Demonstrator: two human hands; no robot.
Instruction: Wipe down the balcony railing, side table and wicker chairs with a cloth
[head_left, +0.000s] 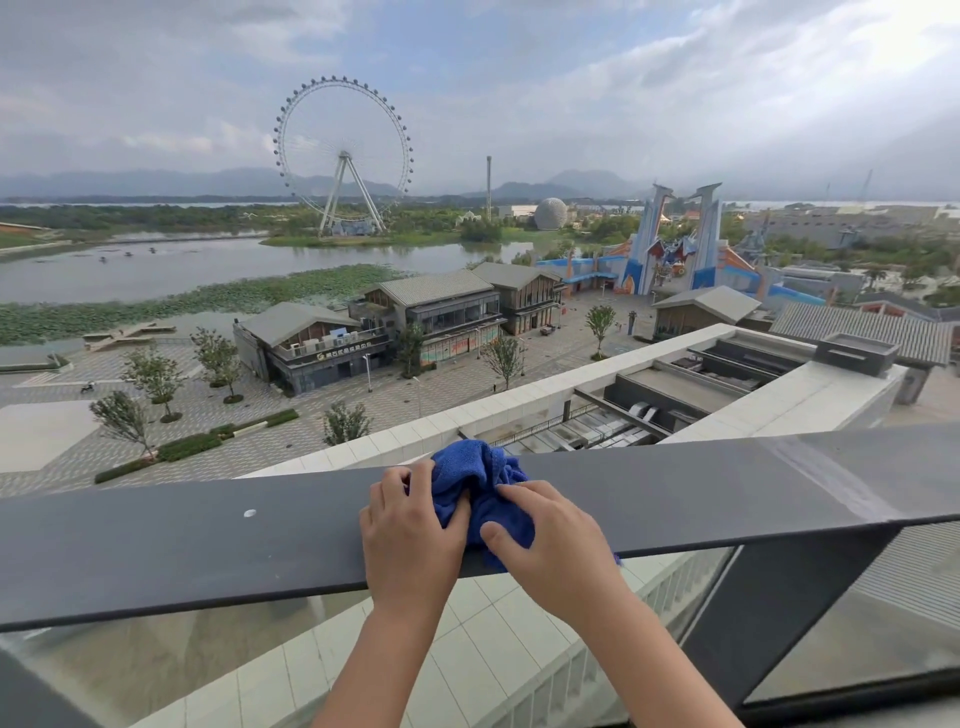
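Both hands bunch a blue cloth (480, 486) on the flat top of the dark railing (208, 540): the left hand (410, 525) grasps its left side, the right hand (545, 535) pinches its near edge, thumb on the fabric. The cloth spills over the far edge. Bare rail runs left and right; a pale spot (250, 513) lies to the left.

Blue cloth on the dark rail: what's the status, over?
Left hand and right hand both grip the bunched blue cloth. Cloth on the flat dark balcony railing. White speck to its left.
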